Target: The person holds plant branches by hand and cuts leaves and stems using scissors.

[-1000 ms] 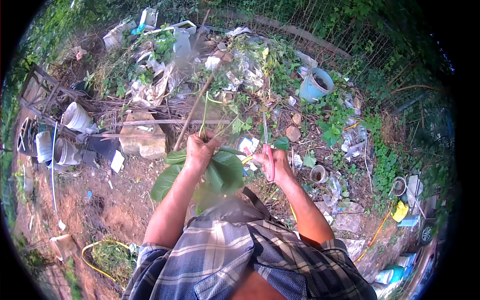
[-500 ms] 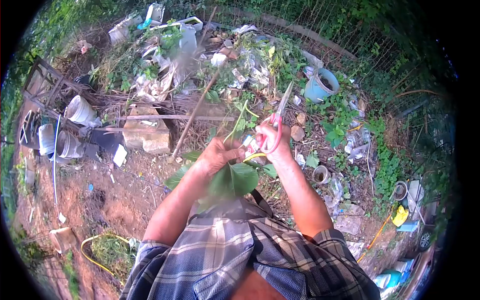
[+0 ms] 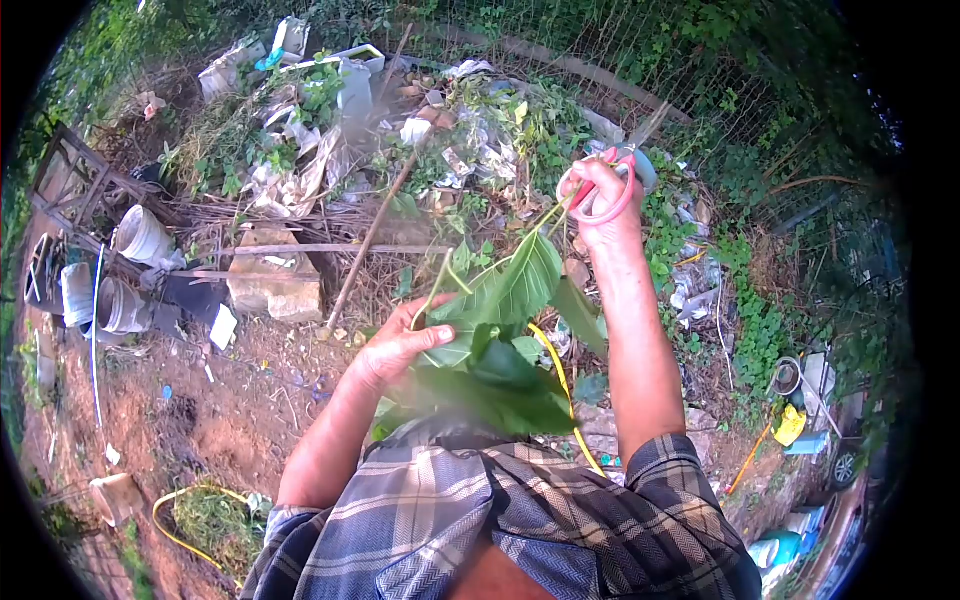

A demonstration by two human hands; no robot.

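Note:
Large green leaves (image 3: 515, 290) on long stalks hang in front of the plaid shirt. My left hand (image 3: 400, 345) is closed on the leaves and a curved stalk at their left side, its thumb lying over them. My right hand (image 3: 605, 205) is raised to the upper right and holds red-handled scissors (image 3: 625, 190), their blades pointing up and right. Thin leaf stalks reach up to the fingers of my right hand; whether they are gripped there too is hard to tell. A yellow strap or hose (image 3: 560, 375) runs down behind the leaves.
Heaped plastic waste and weeds (image 3: 310, 170) lie ahead. White buckets (image 3: 143, 237) and a wooden frame (image 3: 75, 190) stand at the left. A long stick (image 3: 375, 235) leans near a stone block (image 3: 272, 275). A blue bucket (image 3: 648, 170) is partly hidden behind my right hand.
My right hand has moved up and right with the scissors, away from my left hand. The leaves have spread out between the hands, and my left hand has shifted slightly left and down.

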